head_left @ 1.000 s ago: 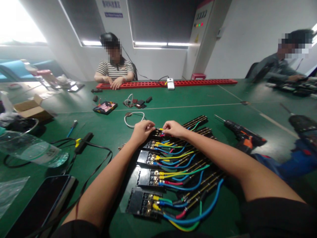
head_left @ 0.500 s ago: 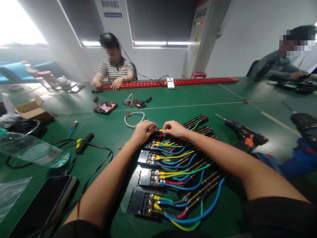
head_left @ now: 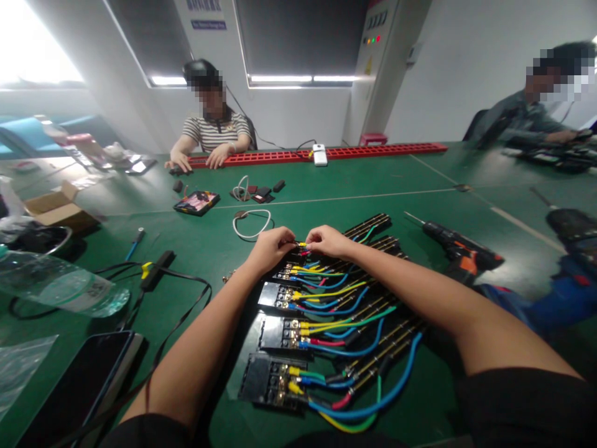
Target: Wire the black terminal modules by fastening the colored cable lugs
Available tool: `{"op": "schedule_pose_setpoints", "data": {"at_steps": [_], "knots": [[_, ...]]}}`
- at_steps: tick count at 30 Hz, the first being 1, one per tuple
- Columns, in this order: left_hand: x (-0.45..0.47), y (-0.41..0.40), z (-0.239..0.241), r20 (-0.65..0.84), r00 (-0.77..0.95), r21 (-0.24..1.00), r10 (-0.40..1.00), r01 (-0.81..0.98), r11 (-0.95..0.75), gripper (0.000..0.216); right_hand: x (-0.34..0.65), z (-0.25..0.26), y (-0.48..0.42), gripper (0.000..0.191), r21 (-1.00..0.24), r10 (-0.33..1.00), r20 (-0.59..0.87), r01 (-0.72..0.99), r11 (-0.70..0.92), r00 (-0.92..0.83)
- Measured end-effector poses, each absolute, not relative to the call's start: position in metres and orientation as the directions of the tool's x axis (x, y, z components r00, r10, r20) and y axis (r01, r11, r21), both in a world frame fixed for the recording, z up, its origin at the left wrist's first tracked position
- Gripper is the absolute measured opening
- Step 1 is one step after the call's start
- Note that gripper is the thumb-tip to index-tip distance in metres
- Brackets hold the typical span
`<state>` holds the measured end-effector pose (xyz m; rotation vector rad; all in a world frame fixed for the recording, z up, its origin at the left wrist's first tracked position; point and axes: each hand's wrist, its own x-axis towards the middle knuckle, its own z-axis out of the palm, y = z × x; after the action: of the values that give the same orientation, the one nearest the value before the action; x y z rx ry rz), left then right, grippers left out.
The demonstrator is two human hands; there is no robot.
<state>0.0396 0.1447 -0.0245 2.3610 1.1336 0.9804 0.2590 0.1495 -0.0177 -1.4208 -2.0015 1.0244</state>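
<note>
Several black terminal blocks (head_left: 278, 333) lie in a row on the green table (head_left: 354, 193), each wired with yellow, blue, green and red leads (head_left: 342, 311). My left hand (head_left: 270, 247) and my right hand (head_left: 326, 241) meet over the farthest block. Both have fingers curled and pinched at a small yellow-tipped wire end (head_left: 301, 245) between them. What exactly each fingertip grips is too small to make out.
An orange-and-black power screwdriver (head_left: 459, 249) lies right of the blocks. A phone (head_left: 79, 386), water bottle (head_left: 60, 286) and black cables (head_left: 163, 277) sit at left. A white cable loop (head_left: 252, 223) lies ahead. One person sits across by a red rail (head_left: 326, 154), another at far right.
My hands have stayed pinched together over the far block with only slight finger shifts. The person across moved a hand outward to the left on the table.
</note>
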Motion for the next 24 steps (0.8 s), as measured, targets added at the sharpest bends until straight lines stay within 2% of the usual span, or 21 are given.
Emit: {"op": "schedule_pose_setpoints", "data": {"at_steps": [10, 15, 24], "knots": [[0.043, 0.146, -0.023, 0.436, 0.518, 0.443, 0.736, 0.588, -0.677, 0.002, 0.26, -0.014, 0.149, 0.006, -0.817, 0.924, -0.077, 0.555, 0.157, -0.375], [0.045, 0.147, -0.02, 0.428, 0.584, 0.356, 0.69, 0.593, -0.722, 0.008, 0.26, -0.012, 0.149, 0.004, -0.848, 0.918, -0.107, 0.517, 0.117, -0.383], [0.048, 0.148, -0.02, 0.414, 0.64, 0.307, 0.647, 0.572, -0.761, 0.015, 0.26, -0.007, 0.145, 0.005, -0.868, 0.912, -0.109, 0.485, 0.107, -0.396]]}}
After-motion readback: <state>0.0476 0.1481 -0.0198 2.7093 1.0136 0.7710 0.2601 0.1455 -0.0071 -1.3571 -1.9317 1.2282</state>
